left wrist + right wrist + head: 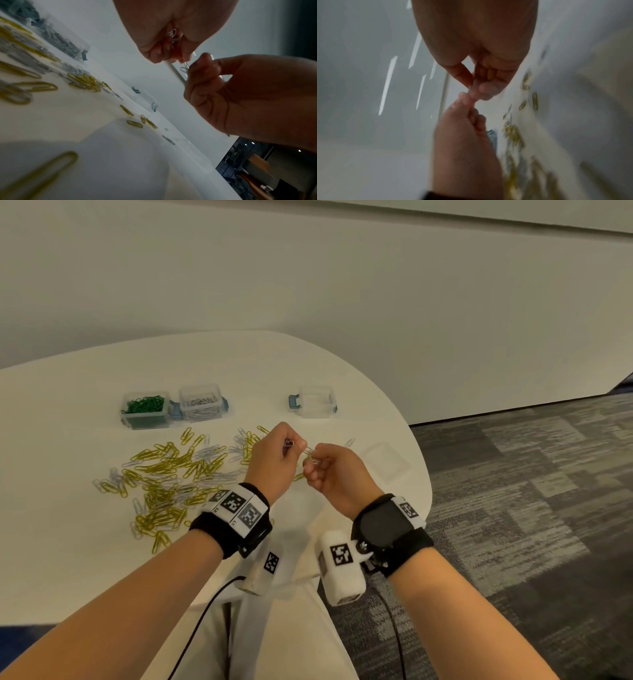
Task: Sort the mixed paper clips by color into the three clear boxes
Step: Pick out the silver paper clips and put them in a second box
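My left hand (274, 460) and right hand (337, 474) both pinch white paper clips (310, 455) between fingertips, held together above the white table (68, 542) beside the yellow-and-white pile (171, 477).

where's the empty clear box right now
In the head view the empty clear box sits at the table's far right, apart from the green-clip box and white-clip box.

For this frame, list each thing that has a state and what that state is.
green clip box: open, nearly full
white clip box: open, partly filled
third box: open, looks empty
loose lid: flat on table
left hand: gripping white clips
right hand: pinching a white clip
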The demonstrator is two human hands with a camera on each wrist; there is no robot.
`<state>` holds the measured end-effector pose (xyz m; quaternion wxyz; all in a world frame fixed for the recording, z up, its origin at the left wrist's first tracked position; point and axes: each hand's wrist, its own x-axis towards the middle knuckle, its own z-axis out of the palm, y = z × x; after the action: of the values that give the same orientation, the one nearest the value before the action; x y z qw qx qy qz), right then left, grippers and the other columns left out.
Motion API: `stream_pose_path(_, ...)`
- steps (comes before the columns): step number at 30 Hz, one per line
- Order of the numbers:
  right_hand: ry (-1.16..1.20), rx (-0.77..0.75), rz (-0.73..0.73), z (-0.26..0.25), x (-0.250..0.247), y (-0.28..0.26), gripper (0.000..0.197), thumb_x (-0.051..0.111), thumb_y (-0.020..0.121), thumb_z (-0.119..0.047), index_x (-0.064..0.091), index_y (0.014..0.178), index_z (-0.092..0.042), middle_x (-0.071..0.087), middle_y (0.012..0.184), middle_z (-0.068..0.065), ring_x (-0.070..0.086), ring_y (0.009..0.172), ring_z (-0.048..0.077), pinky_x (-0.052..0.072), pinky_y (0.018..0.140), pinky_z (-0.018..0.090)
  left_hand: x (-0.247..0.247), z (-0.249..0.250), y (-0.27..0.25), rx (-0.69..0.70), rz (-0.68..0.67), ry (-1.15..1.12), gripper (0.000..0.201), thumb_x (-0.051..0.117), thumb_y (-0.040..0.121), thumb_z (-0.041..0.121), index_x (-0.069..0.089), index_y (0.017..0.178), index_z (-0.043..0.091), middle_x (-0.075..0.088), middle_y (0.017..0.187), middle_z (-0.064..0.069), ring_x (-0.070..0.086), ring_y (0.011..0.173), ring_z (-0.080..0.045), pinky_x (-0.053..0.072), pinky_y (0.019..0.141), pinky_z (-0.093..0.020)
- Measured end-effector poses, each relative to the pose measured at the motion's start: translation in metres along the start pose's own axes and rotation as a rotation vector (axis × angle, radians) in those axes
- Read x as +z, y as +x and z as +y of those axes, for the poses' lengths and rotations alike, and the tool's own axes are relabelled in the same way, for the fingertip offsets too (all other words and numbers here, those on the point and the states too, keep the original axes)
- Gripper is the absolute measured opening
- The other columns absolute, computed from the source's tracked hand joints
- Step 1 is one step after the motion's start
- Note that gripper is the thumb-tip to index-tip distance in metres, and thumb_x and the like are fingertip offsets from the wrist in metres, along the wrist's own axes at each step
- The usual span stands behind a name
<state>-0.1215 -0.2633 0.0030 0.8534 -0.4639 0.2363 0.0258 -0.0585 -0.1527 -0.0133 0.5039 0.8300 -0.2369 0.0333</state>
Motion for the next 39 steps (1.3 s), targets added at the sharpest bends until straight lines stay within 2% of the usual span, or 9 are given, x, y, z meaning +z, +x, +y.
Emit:
stream_pose_path(2, 0.168, 0.109, -0.053, -0.001, -0.001, 0.001, 0.015, 0.042, 0.089, -0.006, 0.051, 0.078, -0.009, 0.055, 0.062, 0.008, 0.045, 0.05, 0.014, 0.041, 0.05, 0.02, 0.0, 0.0, 0.0, 0.007, -0.003, -0.015, 0.012, 0.057, 0.091, 0.013, 0.051, 0.081, 0.012, 0.049, 0.065, 0.012, 0.044, 0.058, 0.001, 0.034, 0.055, -0.006)
stream_pose_path(5, 0.092, 0.035, -0.054, -0.004, 0.002, 0.003, 0.013, 0.044, 0.091, -0.007, 0.056, 0.088, -0.004, 0.06, 0.064, 0.008, 0.05, 0.053, 0.013, 0.043, 0.054, 0.02, 0.0, 0.001, -0.001, 0.007, 0.03, -0.056, 0.008, 0.056, 0.092, 0.013, 0.052, 0.085, 0.012, 0.051, 0.07, 0.013, 0.047, 0.063, 0.003, 0.035, 0.057, -0.004)
stream_pose_path(10, -0.437, -0.275, 0.09, -0.008, 0.002, 0.002, 0.007, 0.047, 0.091, -0.006, 0.054, 0.089, -0.006, 0.062, 0.062, 0.011, 0.051, 0.052, 0.017, 0.041, 0.054, 0.026, -0.008, 0.0, -0.002, 0.037, -0.068, 0.03, 0.005, 0.056, 0.092, 0.015, 0.054, 0.088, 0.011, 0.054, 0.075, 0.009, 0.051, 0.068, -0.002, 0.039, 0.062, -0.005)
stream_pose_path(14, -0.927, -0.405, 0.083, -0.01, 0.0, 0.001, 0.007, 0.049, 0.088, -0.01, 0.056, 0.089, -0.007, 0.063, 0.06, 0.003, 0.055, 0.052, 0.007, 0.041, 0.054, 0.014, -0.021, 0.007, 0.005, 0.176, -0.305, 0.328, 0.007, 0.056, 0.088, 0.012, 0.056, 0.087, 0.005, 0.059, 0.089, -0.008, 0.056, 0.083, -0.02, 0.046, 0.076, -0.033)
stream_pose_path(16, -1.039, -0.397, 0.041, -0.015, -0.001, 0.002, 0.007, 0.05, 0.089, -0.01, 0.055, 0.094, -0.01, 0.062, 0.061, 0.001, 0.054, 0.053, 0.005, 0.041, 0.054, 0.01, -0.024, 0.01, 0.01, 0.223, -0.354, 0.376, 0.007, 0.055, 0.088, 0.01, 0.054, 0.084, 0.005, 0.058, 0.087, -0.011, 0.055, 0.082, -0.024, 0.044, 0.073, -0.035)
stream_pose_path(23, -0.452, -0.126, -0.029, -0.014, 0.001, 0.005, 0.012, 0.052, 0.093, -0.002, 0.045, 0.088, -0.011, 0.061, 0.067, 0.011, 0.049, 0.057, 0.017, 0.039, 0.056, 0.026, -0.015, -0.009, 0.01, 0.171, -0.182, 0.205, 0.013, 0.056, 0.092, 0.013, 0.054, 0.081, 0.006, 0.051, 0.074, 0.007, 0.044, 0.065, 0.001, 0.033, 0.062, -0.006)
stream_pose_path(29, -0.467, -0.164, -0.003, -0.013, 0.006, 0.003, 0.007, 0.052, 0.093, -0.002, 0.048, 0.09, -0.008, 0.064, 0.071, 0.014, 0.054, 0.058, 0.018, 0.045, 0.056, 0.024, -0.006, -0.008, -0.004, 0.094, -0.016, 0.079, 0.016, 0.056, 0.09, 0.007, 0.049, 0.077, 0.013, 0.048, 0.066, 0.013, 0.044, 0.061, 0.002, 0.035, 0.058, -0.006)
stream_pose_path(34, -0.709, -0.275, 0.115, -0.009, -0.001, 0.008, 0.015, 0.065, 0.086, -0.016, 0.057, 0.092, -0.004, 0.069, 0.083, 0.014, 0.062, 0.067, 0.016, 0.054, 0.064, 0.027, -0.008, -0.01, -0.002, 0.106, -0.046, 0.106, 0.01, 0.056, 0.092, 0.013, 0.056, 0.083, 0.009, 0.052, 0.069, 0.01, 0.047, 0.062, 0.001, 0.037, 0.059, -0.005)
stream_pose_path(39, -0.6, -0.234, 0.063, -0.007, 0.002, 0.01, 0.013, 0.064, 0.087, -0.012, 0.058, 0.093, -0.001, 0.067, 0.085, 0.018, 0.062, 0.067, 0.019, 0.054, 0.065, 0.027, -0.011, -0.013, 0.006, 0.146, -0.102, 0.146, 0.006, 0.055, 0.092, 0.012, 0.056, 0.088, 0.009, 0.059, 0.076, 0.001, 0.048, 0.06, -0.001, 0.037, 0.059, -0.005)
